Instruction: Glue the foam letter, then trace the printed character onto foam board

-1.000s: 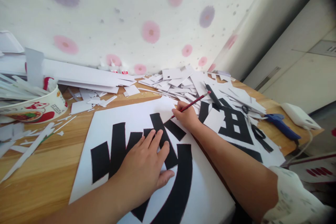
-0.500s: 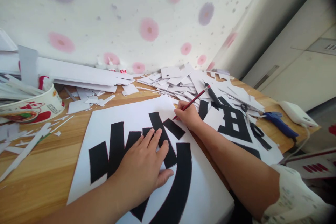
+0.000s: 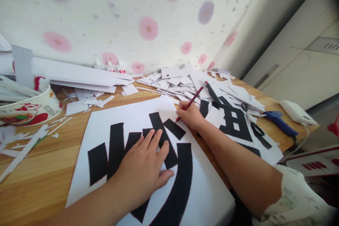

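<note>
A white board (image 3: 206,180) lies on the wooden table, with black cut-out character strokes (image 3: 182,180) laid flat on it. Thin reddish lines run along some of their edges. My left hand (image 3: 145,162) rests flat over the middle strokes, fingers spread, covering part of them. In my right hand (image 3: 192,116) is a dark red pencil (image 3: 195,96), gripped near its lower end. Its tip meets the upper right edge of a short, slanted black piece (image 3: 174,129). The pencil's eraser end points up and to the right.
White scraps (image 3: 177,77) are heaped along the back. At left stands a paper bowl (image 3: 31,109) full of offcuts. On the right lie another black cut-out (image 3: 235,123), black-handled scissors (image 3: 258,130), a blue glue gun (image 3: 282,123) and a white box (image 3: 298,112) with a cable.
The pencil tip has shifted slightly down along the short black piece's edge, and the pencil stands a little steeper. My left hand stays in place. The whole view has drifted slightly.
</note>
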Tool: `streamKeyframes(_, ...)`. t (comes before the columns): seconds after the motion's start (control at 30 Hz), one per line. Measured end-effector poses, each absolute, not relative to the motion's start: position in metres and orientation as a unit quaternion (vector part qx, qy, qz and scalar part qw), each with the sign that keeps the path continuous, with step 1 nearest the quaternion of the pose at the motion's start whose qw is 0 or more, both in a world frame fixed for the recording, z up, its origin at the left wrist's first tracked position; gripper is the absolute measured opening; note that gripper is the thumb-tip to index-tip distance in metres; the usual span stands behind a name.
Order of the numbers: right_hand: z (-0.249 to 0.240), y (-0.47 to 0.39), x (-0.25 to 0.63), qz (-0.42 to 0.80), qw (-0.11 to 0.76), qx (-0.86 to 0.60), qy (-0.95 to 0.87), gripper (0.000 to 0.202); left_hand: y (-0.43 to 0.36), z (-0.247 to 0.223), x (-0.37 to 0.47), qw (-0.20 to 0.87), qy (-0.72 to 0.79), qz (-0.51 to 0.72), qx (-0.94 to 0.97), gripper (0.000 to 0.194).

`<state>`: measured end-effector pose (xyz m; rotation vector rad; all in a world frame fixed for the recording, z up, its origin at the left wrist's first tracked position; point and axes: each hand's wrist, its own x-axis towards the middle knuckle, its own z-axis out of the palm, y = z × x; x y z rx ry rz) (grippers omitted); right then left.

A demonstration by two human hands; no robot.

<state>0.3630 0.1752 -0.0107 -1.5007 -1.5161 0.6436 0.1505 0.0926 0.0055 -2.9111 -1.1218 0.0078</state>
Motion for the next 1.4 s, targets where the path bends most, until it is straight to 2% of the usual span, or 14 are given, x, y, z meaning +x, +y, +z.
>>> streamKeyframes(0.2,-0.011,0.174,0.366,0.353,0.450,-0.570,-0.590,0.017,0.093,0.004,0.150,0.024,-0.356,-0.010,-0.934,0.059)
streamKeyframes(0.6,-0.006,0.173,0.372,0.399,0.415,-0.538,-0.616,0.020,0.092,0.005,0.149,0.041,-0.348,0.009,-0.937,0.059)
streamKeyframes(1.0,0.001,0.171,0.377,0.383,0.369,-0.524,-0.665,0.028,0.095,0.003,0.149,0.046,-0.333,-0.008,-0.942,0.060)
streamKeyframes(1.4,0.007,0.170,0.380,0.370,0.332,-0.496,-0.712,0.028,0.094,0.001,0.148,0.044,-0.333,-0.017,-0.942,0.060)
